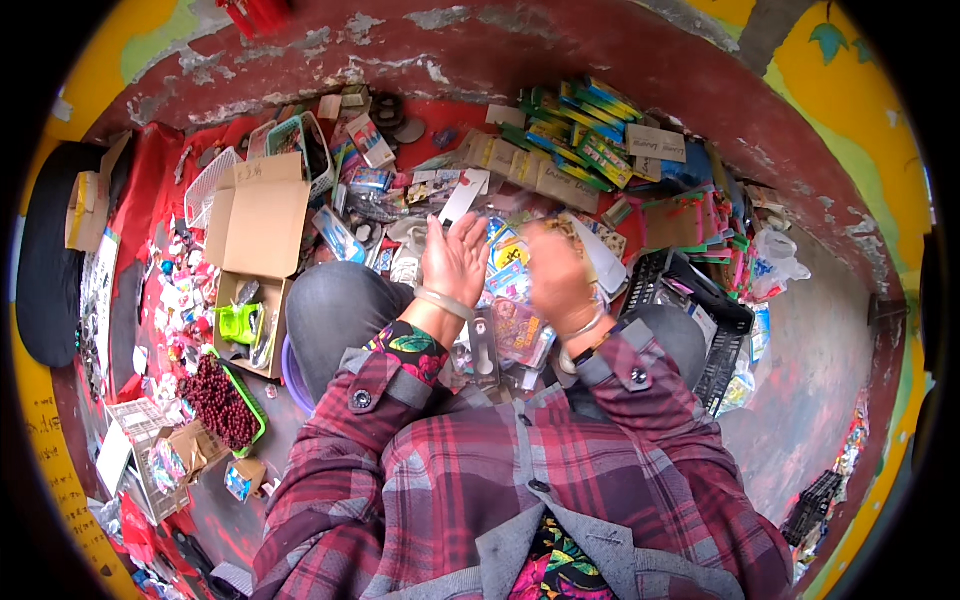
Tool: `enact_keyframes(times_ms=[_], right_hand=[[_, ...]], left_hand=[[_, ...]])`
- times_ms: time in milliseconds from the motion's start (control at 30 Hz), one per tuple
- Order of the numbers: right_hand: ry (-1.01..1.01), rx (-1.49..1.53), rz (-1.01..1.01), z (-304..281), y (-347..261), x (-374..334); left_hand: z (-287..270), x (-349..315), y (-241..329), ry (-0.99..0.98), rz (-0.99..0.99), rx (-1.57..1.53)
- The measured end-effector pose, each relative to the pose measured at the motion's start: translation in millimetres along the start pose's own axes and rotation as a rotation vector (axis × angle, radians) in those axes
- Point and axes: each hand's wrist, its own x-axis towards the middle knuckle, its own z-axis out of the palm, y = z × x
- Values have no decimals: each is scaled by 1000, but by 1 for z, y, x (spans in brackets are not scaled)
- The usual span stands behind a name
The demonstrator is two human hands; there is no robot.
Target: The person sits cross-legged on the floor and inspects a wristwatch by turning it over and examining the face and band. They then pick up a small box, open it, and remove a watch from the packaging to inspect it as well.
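Maroon and grey plaid shirt point(460, 470); multicoloured floral cuff point(408, 350); grey trousers point(342, 312); blue-and-yellow packet point(508, 250); dark red beads point(215, 405).

The right hand point(557, 275) is motion-blurred; its finger positions and grip cannot be determined. It partly hides the colourful packets point(508, 255). The left knee point(345, 310) covers most of the purple basin point(292, 375). The upper edge cuts off a red object point(255, 14). Scattered items point(185, 290) on the red cloth point(160, 165) are too small to identify.
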Motion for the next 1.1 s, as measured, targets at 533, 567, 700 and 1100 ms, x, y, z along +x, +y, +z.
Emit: enact_keyframes(times_ms=[533, 567, 700, 1100], right_hand=[[-263, 92, -40, 7, -13, -15], [-412, 131, -62, 10, -15, -16], [20, -61, 19, -5, -7, 2], [-17, 24, -23, 3, 2, 2]], left_hand=[[-2, 2, -2, 56, -23, -32], [-4, 1, -1, 90, -44, -36], [-2, 3, 0, -38, 33, -18], [-8, 2, -1, -17, -15, 0]])
